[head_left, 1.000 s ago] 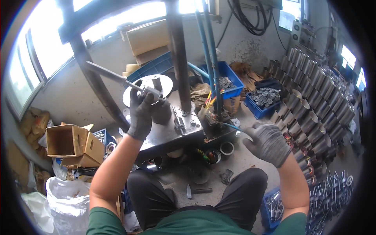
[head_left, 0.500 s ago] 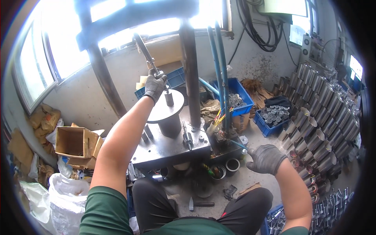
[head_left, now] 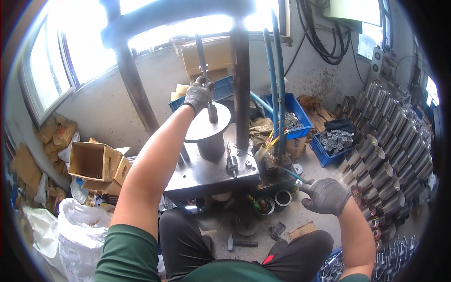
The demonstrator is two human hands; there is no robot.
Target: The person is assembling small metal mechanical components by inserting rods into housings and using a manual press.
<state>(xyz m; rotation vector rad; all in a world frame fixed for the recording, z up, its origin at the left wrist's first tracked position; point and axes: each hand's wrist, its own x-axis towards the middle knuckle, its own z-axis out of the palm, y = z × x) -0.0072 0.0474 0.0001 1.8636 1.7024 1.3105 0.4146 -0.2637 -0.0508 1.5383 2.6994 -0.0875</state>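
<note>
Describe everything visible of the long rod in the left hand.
The long rod is grey, seemingly metal, with a brighter fitting jutting out above the grip. It stands nearly upright, top leaning slightly left. The gloved left hand wraps its lower part, above the short cylinder on the round plate; contact between rod and cylinder is unclear.

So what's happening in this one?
A person's gloved left hand holds a metal rod roughly upright above a short post on a round plate. The gloved right hand is at the end of a blue lever; whether it grips is unclear. Another metal part lies on the table.
</note>
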